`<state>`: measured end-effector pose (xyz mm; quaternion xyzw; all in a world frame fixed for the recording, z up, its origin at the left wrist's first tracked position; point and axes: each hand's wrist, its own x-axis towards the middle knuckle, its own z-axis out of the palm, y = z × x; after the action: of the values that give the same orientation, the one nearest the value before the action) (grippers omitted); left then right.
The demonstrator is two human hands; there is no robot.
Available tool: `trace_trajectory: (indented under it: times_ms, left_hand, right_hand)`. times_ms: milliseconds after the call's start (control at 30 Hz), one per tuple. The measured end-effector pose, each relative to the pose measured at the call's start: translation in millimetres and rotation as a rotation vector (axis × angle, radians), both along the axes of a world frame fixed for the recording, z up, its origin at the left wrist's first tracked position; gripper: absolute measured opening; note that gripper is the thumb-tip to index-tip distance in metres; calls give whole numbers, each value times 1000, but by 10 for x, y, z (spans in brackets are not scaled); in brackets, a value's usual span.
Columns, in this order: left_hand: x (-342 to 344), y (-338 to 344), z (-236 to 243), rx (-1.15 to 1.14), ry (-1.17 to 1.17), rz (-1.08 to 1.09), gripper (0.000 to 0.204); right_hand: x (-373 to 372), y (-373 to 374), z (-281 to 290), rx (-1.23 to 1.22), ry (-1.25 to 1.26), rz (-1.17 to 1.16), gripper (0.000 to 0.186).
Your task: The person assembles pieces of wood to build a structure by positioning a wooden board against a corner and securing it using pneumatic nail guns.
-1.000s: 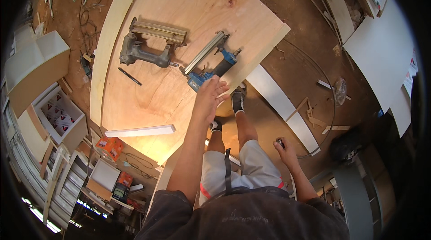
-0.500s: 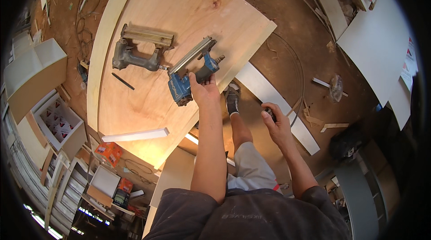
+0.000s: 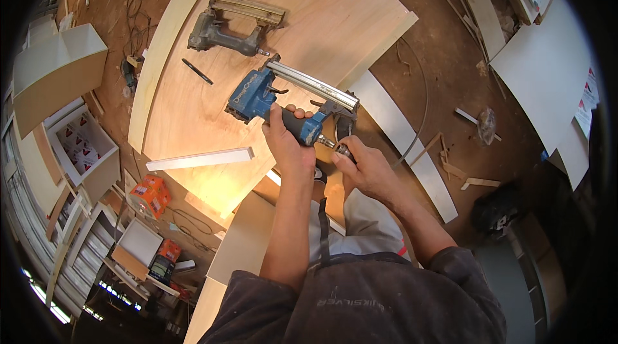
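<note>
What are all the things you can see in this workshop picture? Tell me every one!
blue nail gun: one, blue with a silver magazine, held above the plywood sheet.
grey nail gun: one, grey with a tan magazine, lying on the plywood's far part.
plywood sheet: one, light brown, large, on the floor.
black pencil-like stick: one, on the plywood near the grey gun.
white strip: one, lying on the plywood's near edge.
orange box: one, on the floor to the left.
white boards: several, at the right.
air fitting: one, metal, at the blue gun's handle end.
left hand: gripping the blue gun's handle.
right hand: fingers on the air fitting.
</note>
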<state>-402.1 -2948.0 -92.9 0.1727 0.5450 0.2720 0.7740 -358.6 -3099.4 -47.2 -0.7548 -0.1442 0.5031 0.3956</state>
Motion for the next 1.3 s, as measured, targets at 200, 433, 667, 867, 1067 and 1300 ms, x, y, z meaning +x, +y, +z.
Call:
trace_trajectory:
  times_ms: [200,433,667,867,1067,1300]
  left_hand:
    - [-529,1,500,105,30,-58,26]
    - [-1535,85,842,289,32,-267,26]
    - [-2072,144,1084,276,-30,-266,22]
    - [-2068,-48,1063,145,-87,-190,20]
    - [-1785,-492,885,122,-45,-186,23]
    - [-1213,-1065,739,91,-45,-262,25]
  right_hand:
    - [-793,104,232,46,-106,-62,40]
    - [-1780,273,531,101,-72,-132,38]
    - [-2219,369,738,69,150,-142,32]
    - [-2206,187,613,162,479,-255,28]
    - [-1788,-195,582,161,764,-348,34]
    - [-1300,-779,403,194,849,-429,31]
